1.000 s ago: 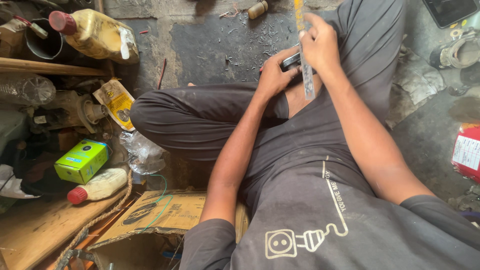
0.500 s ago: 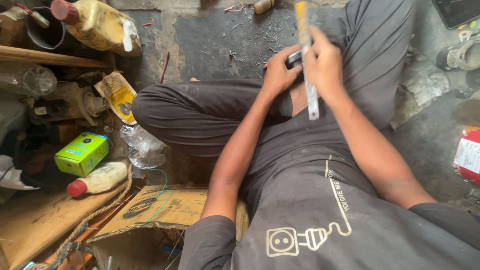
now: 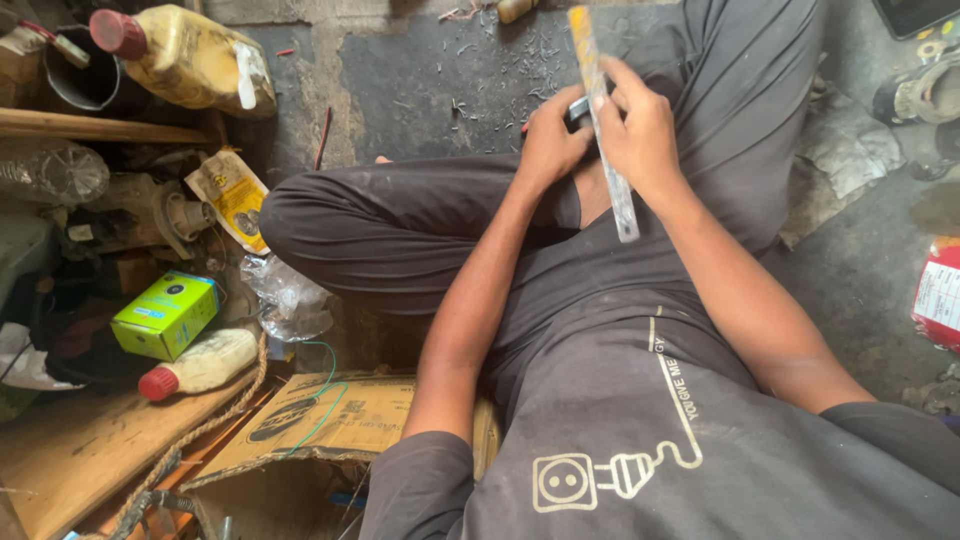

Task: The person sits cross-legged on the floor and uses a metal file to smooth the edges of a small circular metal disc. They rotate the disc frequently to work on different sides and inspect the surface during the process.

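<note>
I sit cross-legged on a dirty concrete floor in dark grey clothes. My right hand grips a long thin metal strip, yellowed at its far end, which runs from the top of the view down toward my lap. My left hand is closed around a small dark metal part pressed against the strip beside my right hand. Both hands meet above my crossed legs; the part between the fingers is mostly hidden.
At left lie a yellow oil jug with red cap, a green box, a small red-capped bottle, a yellow packet, crumpled plastic, wooden boards and cardboard. Metal shavings dot the floor. A red container sits at right.
My hands and the strip sit slightly lower in view as the camera shifted; the grip on the strip and small part stays the same.
</note>
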